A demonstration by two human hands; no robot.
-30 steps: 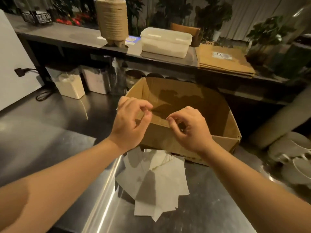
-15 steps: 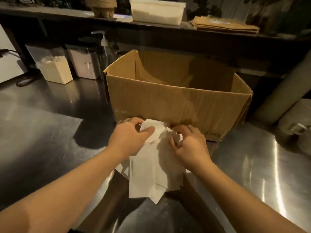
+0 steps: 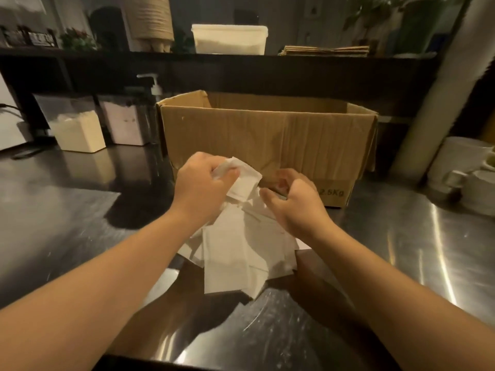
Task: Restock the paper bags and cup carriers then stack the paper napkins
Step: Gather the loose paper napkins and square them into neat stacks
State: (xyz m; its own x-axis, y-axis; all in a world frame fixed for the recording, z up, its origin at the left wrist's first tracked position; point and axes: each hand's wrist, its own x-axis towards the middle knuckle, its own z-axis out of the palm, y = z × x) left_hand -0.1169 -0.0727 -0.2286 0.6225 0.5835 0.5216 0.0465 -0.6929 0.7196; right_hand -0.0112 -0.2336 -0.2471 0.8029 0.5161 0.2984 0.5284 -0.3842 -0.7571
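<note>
While my left hand (image 3: 199, 187) pinches a white paper napkin (image 3: 242, 180) lifted off the loose napkin pile (image 3: 235, 253) on the steel table (image 3: 401, 236), my right hand (image 3: 294, 203) hovers beside it — fingers (image 3: 270, 195) curled, holding nothing I can make out. Pile sits just before the cardboard box (image 3: 267, 135) — paper bags (image 3: 325, 50) on the shelf behind.

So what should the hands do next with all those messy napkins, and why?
Probably lay the napkin that the left hand grips flat on the napkin pile. The pile lies fanned out on the steel counter before the cardboard box, and the right hand is at its top edge, so squaring up looks next.
</note>
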